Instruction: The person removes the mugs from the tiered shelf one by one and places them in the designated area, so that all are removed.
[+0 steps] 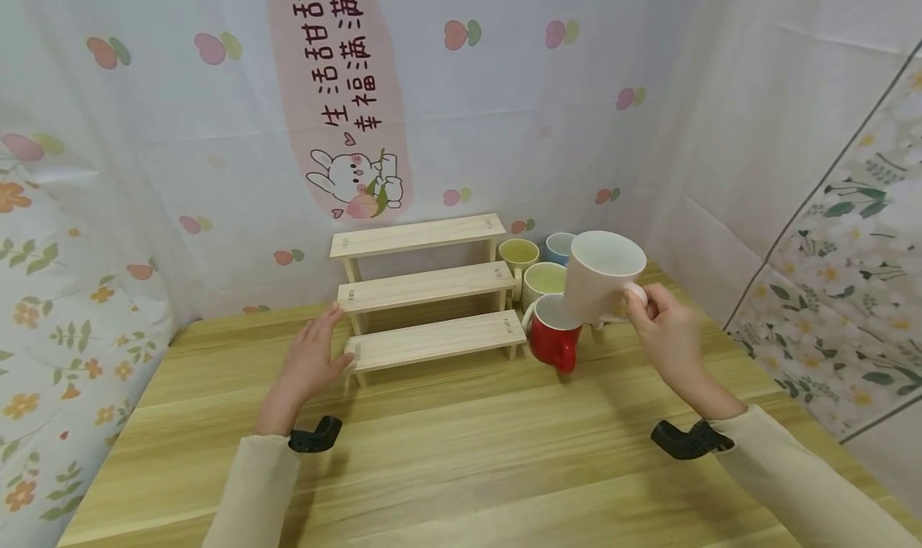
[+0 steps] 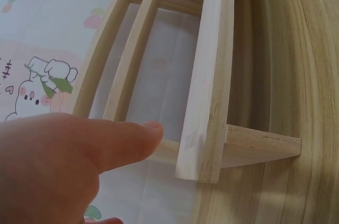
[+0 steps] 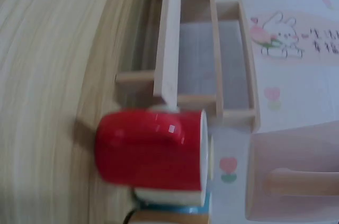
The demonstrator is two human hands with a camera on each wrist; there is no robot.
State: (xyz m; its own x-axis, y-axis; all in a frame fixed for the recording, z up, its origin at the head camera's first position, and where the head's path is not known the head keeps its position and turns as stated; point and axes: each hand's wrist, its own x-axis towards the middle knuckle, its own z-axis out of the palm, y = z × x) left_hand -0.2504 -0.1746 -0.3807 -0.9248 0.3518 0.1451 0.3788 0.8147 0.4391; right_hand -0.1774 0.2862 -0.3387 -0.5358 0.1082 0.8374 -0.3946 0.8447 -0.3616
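A three-tier wooden shelf stand (image 1: 432,340) stands on the table against the curtain. My left hand (image 1: 310,360) is at its left end, the fingers extended near the ends of the lower and middle boards; in the left wrist view the thumb (image 2: 132,142) lies beside the boards, and contact is hard to tell. My right hand (image 1: 666,332) pinches the handle of a pale pink mug (image 1: 601,272), held upright in the air. Below and left of it a red mug (image 1: 555,340) with a white inside stands at the stand's right end, its handle facing me.
Behind the red mug are a pale green mug (image 1: 545,278), a yellow mug (image 1: 519,254) and a blue mug (image 1: 559,246), partly hidden by the pink one. The wooden table (image 1: 446,468) reaches toward me. Printed curtains (image 1: 490,116) enclose the back and sides.
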